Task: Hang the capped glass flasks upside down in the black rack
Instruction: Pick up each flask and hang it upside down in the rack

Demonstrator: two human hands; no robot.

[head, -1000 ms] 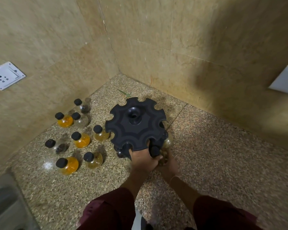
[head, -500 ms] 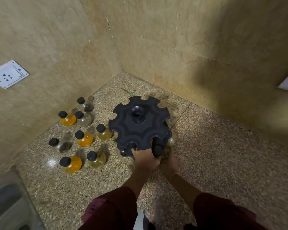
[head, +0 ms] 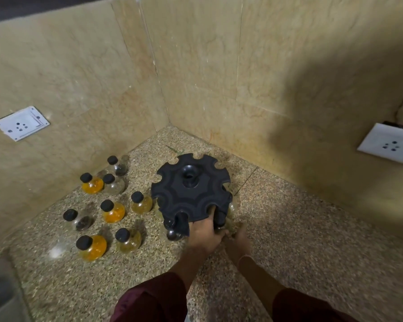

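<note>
The black rack [head: 191, 191], a round disc with notches around its rim, stands in the floor corner. My left hand [head: 205, 235] grips its near rim, fingers hooked into a notch. My right hand [head: 239, 242] is lower and to the right, closed around a pale yellow flask [head: 231, 211] that is half hidden under the rack's near right edge. Several capped flasks stand upright to the left: an orange flask [head: 92, 248], a pale yellow flask [head: 128, 242], a clear flask [head: 79, 220] and others behind them.
Two tiled walls meet just behind the rack. A white socket plate [head: 21, 123] is on the left wall and another socket plate [head: 389, 146] on the right wall. A grey object [head: 0, 298] sits at the lower left. Open speckled floor [head: 300, 228] lies to the right.
Both hands stay at the rack's near edge. My left fingers have pushed further into the notch. The view has tilted up a little; the floor flasks have not moved.
</note>
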